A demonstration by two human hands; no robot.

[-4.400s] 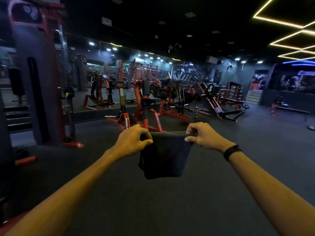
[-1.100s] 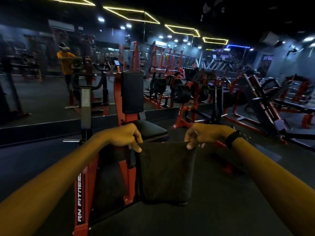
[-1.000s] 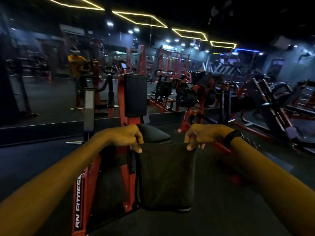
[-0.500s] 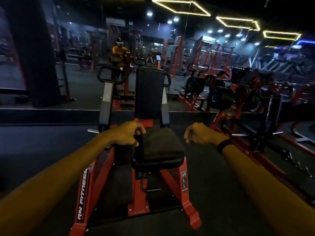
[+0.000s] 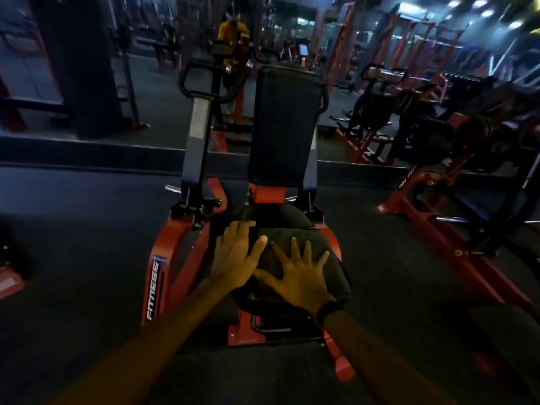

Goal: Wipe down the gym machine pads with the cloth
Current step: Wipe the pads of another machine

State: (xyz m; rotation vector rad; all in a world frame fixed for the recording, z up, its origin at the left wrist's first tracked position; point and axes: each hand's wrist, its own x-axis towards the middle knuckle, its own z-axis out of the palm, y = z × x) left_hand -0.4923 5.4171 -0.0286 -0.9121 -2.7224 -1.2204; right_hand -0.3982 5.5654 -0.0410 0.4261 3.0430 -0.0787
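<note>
While the left hand [image 5: 237, 255] and right hand [image 5: 298, 273] press flat, fingers spread (gripping nothing), the cloth [image 5: 295, 238] covers the seat pad [image 5: 336, 276].

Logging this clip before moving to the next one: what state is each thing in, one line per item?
cloth: spread flat on the seat pad, under both hands
seat pad: mostly covered by the cloth, back edge bare
back pad: upright, untouched
left hand: fingers straight, pressing on the cloth's left part
right hand: fingers splayed, pressing on the cloth
</note>
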